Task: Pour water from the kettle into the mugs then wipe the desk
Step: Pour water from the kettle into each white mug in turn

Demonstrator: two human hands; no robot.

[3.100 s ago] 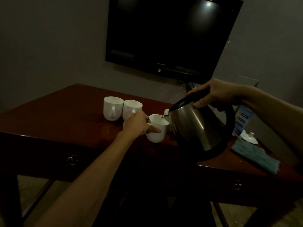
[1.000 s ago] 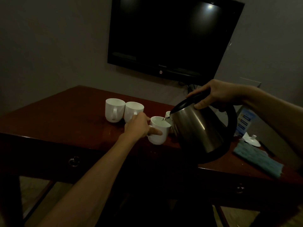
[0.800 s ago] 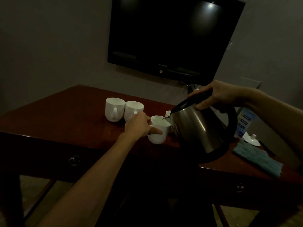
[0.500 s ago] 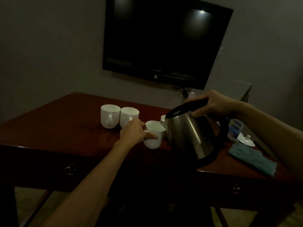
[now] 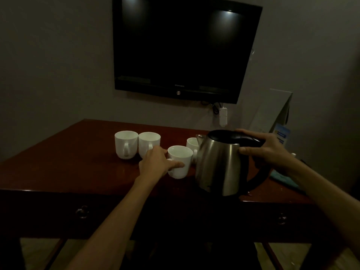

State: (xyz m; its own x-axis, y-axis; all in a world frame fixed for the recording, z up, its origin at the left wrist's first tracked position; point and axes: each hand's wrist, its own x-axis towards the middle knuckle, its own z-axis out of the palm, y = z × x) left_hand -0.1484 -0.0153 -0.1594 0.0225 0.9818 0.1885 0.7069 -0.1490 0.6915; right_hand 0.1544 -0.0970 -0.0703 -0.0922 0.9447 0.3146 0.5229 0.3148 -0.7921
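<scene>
A steel kettle [image 5: 220,164] with a black lid and handle stands upright at the front of the dark red desk [image 5: 64,158]. My right hand [image 5: 266,151] grips its handle and lid. My left hand [image 5: 157,164] is wrapped around a white mug [image 5: 181,162] just left of the kettle. Two more white mugs [image 5: 125,144] [image 5: 149,142] stand side by side behind and to the left. Another mug [image 5: 191,144] peeks out behind the kettle's spout. A teal cloth [image 5: 284,179] lies on the desk at the right, partly hidden by my right arm.
A dark television [image 5: 185,47] hangs on the wall above the desk, with a white power adapter [image 5: 223,115] dangling under it. A blue leaflet [image 5: 281,134] stands at the far right. Two drawer knobs [image 5: 82,211] [image 5: 281,219] face me on the desk front.
The kettle has tipped back from a pouring tilt to upright and come down by the desk's front edge. My left hand stays on the same mug. The view has shifted upward.
</scene>
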